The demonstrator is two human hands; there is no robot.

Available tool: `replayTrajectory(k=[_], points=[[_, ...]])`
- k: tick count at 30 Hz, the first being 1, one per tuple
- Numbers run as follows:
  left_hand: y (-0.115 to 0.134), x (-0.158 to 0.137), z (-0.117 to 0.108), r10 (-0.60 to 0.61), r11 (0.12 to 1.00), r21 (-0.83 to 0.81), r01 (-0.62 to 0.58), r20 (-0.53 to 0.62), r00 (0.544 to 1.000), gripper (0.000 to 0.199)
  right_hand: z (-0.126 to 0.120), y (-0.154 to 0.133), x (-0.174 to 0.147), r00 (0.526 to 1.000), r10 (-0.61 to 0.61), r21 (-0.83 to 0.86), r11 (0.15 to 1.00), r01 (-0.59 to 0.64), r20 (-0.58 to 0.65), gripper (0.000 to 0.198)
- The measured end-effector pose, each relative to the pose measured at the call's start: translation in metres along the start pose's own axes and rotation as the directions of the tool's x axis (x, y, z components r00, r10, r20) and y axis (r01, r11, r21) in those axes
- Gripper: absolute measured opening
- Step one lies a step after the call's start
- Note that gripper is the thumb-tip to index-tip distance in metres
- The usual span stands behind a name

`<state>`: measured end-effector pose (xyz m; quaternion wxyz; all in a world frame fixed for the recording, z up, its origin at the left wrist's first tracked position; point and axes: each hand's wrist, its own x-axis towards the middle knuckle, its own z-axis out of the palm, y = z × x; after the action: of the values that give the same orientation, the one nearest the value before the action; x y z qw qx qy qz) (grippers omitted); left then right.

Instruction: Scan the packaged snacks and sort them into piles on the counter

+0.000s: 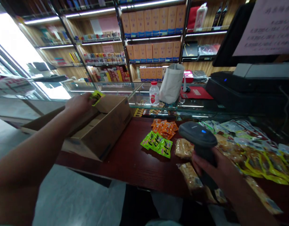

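My left hand (pixel 78 102) is closed on a yellow-green snack packet (pixel 96 97), held over the open cardboard box (pixel 116 128) at the left of the counter. What lies deep in that box is partly hidden by my forearm. My right hand (pixel 212 164) grips the handle of a dark barcode scanner (pixel 198 135), whose blue light is lit. Just left of the scanner lie several green snack packets (pixel 157 143), with orange packets (pixel 165 127) behind them. Clear-wrapped pale snack packs (pixel 184 148) lie beside and below the scanner.
Yellow-edged packs (pixel 259 160) and whitish pouches (pixel 241 128) cover the right side. On the glass case stand a red-capped bottle (pixel 154 94) and a white bag (pixel 172 83). A monitor (pixel 226 37) and dark machine (pixel 243 91) are at right. Stocked shelves (pixel 154 39) line the back.
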<state>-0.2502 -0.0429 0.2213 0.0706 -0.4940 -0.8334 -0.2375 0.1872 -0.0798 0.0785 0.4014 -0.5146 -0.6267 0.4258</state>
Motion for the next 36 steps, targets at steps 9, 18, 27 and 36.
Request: replayTrajectory(k=[9, 18, 27, 36], points=[[0.068, -0.125, 0.052, 0.214, 0.592, -0.803, -0.076, 0.065, 0.975, 0.031, -0.005, -0.015, -0.002, 0.981, -0.139, 0.152, 0.981, 0.119, 0.132, 0.032], [0.098, -0.184, 0.141, 0.207, 0.300, -0.891, 0.342, 0.411, 0.888, 0.034, -0.014, 0.007, -0.026, 0.996, 0.073, 0.019, 0.997, -0.074, 0.046, 0.032], [0.120, -0.216, 0.159, 0.249, 0.163, -0.857, 0.489, 0.516, 0.820, 0.042, -0.002, 0.025, -0.023, 0.992, 0.120, 0.117, 0.986, -0.115, -0.034, 0.036], [0.122, -0.227, 0.157, 0.347, 0.171, -0.791, 0.587, 0.606, 0.716, 0.036, 0.005, 0.027, -0.018, 0.992, 0.013, -0.023, 1.000, -0.016, -0.126, 0.036]])
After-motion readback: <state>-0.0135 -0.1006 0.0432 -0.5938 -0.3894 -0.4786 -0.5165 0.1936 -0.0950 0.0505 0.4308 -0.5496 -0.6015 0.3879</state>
